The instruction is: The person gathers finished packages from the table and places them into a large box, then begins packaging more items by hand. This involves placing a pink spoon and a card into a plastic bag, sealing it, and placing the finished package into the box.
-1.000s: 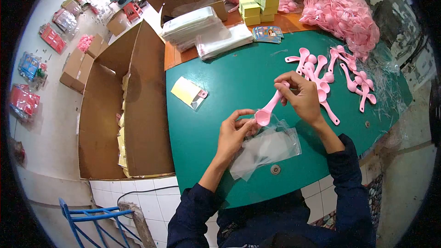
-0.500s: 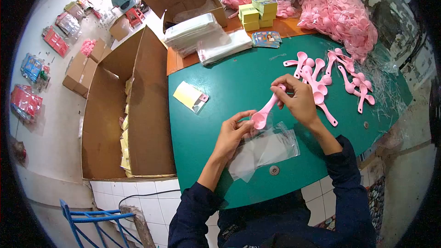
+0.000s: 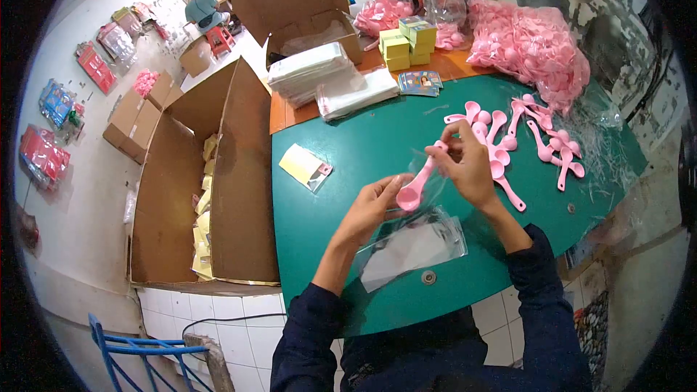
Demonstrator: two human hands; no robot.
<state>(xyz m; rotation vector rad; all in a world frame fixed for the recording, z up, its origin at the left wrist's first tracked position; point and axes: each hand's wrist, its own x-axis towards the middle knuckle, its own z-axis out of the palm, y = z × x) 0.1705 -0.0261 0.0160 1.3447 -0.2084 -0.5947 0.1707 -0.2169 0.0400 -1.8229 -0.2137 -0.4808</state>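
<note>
A pink spoon is held tilted over the green table, its bowl at the lower left. My right hand pinches the handle's upper end. My left hand is closed beside the bowl, its fingers on a clear plastic bag that shows around the spoon. Below my hands, several flat clear bags lie on the table. More pink spoons are scattered just right of my right hand. A yellow card in a clear bag lies to the left.
An open carton holding yellow packets stands left of the table. Stacked clear bags, yellow boxes, blue cards and a big bag of pink spoons are at the back. A person sits far behind.
A clear bag has come up from the table around the spoon, between my hands. The camera view has shifted slightly.
</note>
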